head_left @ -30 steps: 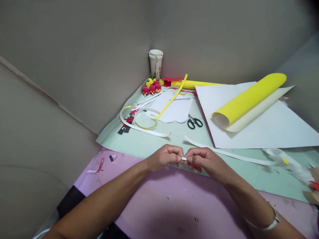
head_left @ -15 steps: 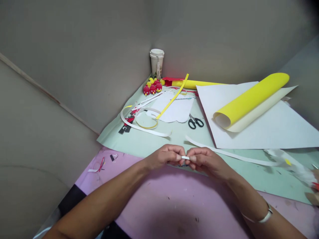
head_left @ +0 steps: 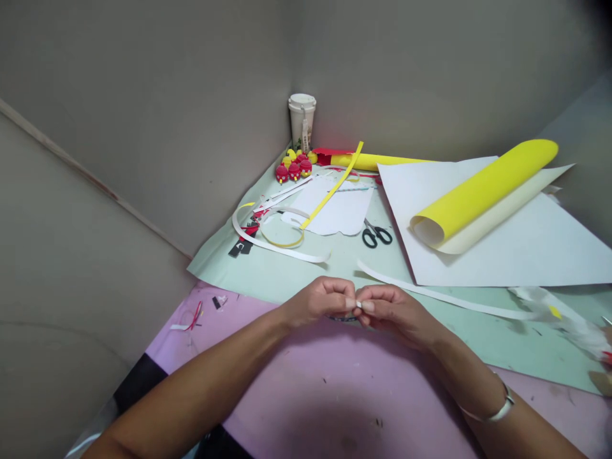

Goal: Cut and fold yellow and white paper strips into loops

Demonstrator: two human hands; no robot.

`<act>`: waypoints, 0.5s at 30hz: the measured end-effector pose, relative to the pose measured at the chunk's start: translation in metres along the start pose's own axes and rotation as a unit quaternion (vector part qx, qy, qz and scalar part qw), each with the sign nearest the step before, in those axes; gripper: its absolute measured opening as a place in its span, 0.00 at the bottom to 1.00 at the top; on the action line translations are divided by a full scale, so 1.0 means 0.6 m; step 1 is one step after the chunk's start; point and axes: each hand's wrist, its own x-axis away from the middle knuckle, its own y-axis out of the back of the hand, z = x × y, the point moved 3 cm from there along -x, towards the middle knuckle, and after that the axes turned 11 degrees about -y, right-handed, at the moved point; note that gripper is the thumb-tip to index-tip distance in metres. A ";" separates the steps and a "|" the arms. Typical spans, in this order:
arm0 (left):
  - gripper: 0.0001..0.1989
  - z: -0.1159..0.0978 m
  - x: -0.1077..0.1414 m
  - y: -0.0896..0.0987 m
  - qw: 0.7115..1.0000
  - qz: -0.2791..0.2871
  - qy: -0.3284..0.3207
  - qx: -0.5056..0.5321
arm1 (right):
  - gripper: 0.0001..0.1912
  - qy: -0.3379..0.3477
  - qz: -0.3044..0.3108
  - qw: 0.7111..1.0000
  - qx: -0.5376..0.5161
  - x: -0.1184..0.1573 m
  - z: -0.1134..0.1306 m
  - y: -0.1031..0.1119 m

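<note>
Gray walls (head_left: 143, 95) meet behind the far corner of the desk (head_left: 306, 395). The desk is pink, and its near edge is partly hidden by the arms. A green sheet (head_left: 268, 274) covers the far part. Big white paper (head_left: 502, 261) lies on the right side, cut off at the view's right edge. On it is a fat yellow roll (head_left: 492, 191), which hides some of it. A thin yellow roll (head_left: 382, 162) lies along the far edge, its right end hidden behind the big white paper.

The left hand (head_left: 329, 298) and right hand (head_left: 387, 306) are close together over the green sheet's near edge. Both are closed, pinching a tiny white piece (head_left: 358, 305) between thumbs and fingers. Most of the piece is hidden, so I can't tell its shape. Something dark peeks out under the left hand, too hidden to name.

Smaller white paper (head_left: 347, 210) lies near the far corner, with a long yellow strip (head_left: 332, 188) across it. A long white strip (head_left: 454, 298) runs just past the right hand to some crumpled wrap (head_left: 545, 309), which is blurry. In the far corner stands a cup (head_left: 301, 121), with red and yellow balls (head_left: 294, 171) just in front. Black scissors (head_left: 373, 231) lie by the big white paper. A red thing (head_left: 607, 358) at the right is cut off.
</note>
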 end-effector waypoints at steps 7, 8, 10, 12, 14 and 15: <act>0.17 -0.004 0.001 0.002 0.997 -0.075 -0.029 -0.014 | 0.15 0.029 -0.054 0.995 0.079 0.024 0.037 0.003; 0.16 -0.005 0.001 0.003 0.996 -0.082 -0.039 -0.023 | 0.15 0.027 -0.053 0.995 0.082 0.025 0.038 0.003; 0.16 -0.008 0.000 0.004 0.992 -0.099 -0.060 -0.042 | 0.15 0.024 -0.056 0.994 0.086 0.026 0.039 0.002; 0.17 -0.013 0.000 0.007 0.985 -0.127 -0.084 -0.085 | 0.15 0.023 -0.062 0.994 0.082 0.025 0.037 0.002; 0.16 -0.019 0.002 0.010 0.967 -0.158 -0.112 -0.163 | 0.16 0.021 -0.068 0.995 0.072 0.023 0.036 0.003; 0.16 -0.022 0.002 0.011 0.958 -0.166 -0.120 -0.200 | 0.16 0.019 -0.070 0.995 0.066 0.023 0.035 0.003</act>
